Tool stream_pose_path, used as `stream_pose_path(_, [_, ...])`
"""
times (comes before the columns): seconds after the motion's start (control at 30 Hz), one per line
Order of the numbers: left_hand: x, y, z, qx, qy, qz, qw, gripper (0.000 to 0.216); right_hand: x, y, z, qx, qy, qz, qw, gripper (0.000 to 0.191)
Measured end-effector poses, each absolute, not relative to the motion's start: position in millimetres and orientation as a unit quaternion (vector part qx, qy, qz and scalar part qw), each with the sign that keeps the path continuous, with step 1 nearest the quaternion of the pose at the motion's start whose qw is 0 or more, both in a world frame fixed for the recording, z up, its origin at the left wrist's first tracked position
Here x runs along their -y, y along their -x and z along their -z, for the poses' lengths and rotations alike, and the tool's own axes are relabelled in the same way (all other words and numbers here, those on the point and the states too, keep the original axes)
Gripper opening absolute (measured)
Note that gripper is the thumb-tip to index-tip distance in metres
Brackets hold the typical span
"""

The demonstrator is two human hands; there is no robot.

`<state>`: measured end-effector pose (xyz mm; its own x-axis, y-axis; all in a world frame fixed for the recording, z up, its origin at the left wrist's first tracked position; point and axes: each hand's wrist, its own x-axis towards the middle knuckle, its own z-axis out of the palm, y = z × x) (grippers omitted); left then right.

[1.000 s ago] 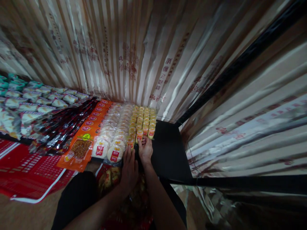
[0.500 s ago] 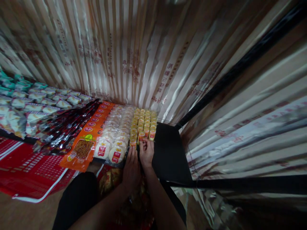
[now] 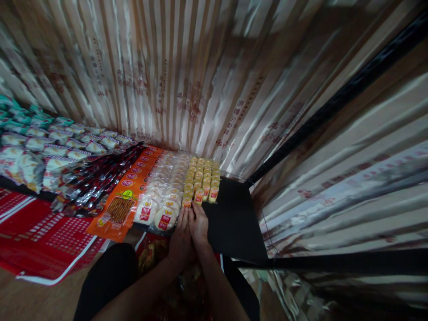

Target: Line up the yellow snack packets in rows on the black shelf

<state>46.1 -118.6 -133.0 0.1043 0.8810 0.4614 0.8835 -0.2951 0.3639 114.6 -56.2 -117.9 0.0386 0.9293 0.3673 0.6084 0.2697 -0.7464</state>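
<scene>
Small yellow-wrapped snack packets (image 3: pixel 202 178) stand in several tight rows on a black shelf (image 3: pixel 234 218). My left hand (image 3: pixel 180 236) lies with its fingers stretched out, their tips at the front of the leftmost yellow row. Close beside it, my right hand (image 3: pixel 199 225) has its fingers extended forward, the tips by the front packets of the left two rows. I see nothing held in either hand. Left of the yellow rows are clear-wrapped round white crackers (image 3: pixel 166 218) with red labels, nearest my left hand.
Farther left are an orange snack bag (image 3: pixel 121 208), dark shiny packets (image 3: pixel 100 178) and white-and-green bags (image 3: pixel 33 129). A red basket (image 3: pixel 67 236) sits below the shelf. Gold-wrapped items (image 3: pixel 152 256) lie between my knees. Black frame bars (image 3: pixel 317 120) and a printed plastic sheet (image 3: pixel 207 80) enclose the shelf.
My right hand has drawn back and left from the front of the yellow packets, now lying against my left hand. Its bent fingers have straightened. My left hand has barely moved.
</scene>
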Motion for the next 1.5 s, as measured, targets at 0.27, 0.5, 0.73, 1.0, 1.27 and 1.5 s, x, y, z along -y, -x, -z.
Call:
stream_pose_path(0.27, [115.4,-49.1,127.5,0.615,0.732,0.289,0.046,0.065,53.7,-116.2,116.9,0.662,0.552,-0.21,0.462,0.032])
stream_pose_path(0.5, [114.6,-51.6,122.5,0.64,0.73,0.219,0.091,0.059,51.1,-119.2,119.5,0.665,0.536,-0.23,0.467,0.028])
stream_pose_path(0.73, [111.7,-53.7,123.8,0.637,0.731,0.207,0.129,0.057,54.5,-119.8,115.7,0.666,0.541,-0.216,0.467,0.026])
stream_pose_path(1.0, [115.4,-53.8,133.1,0.635,0.732,0.215,0.119,0.061,60.4,-124.6,112.9,0.587,0.652,-0.112,0.467,0.028])
stream_pose_path(1.27, [114.7,-58.5,133.1,0.648,0.725,0.212,0.097,0.063,55.4,-124.1,121.4,0.615,0.642,-0.11,0.444,0.026])
stream_pose_path(1.5, [114.7,-57.1,133.5,0.633,0.729,0.232,0.116,0.066,55.1,-125.6,123.8,0.647,0.606,-0.096,0.453,0.03])
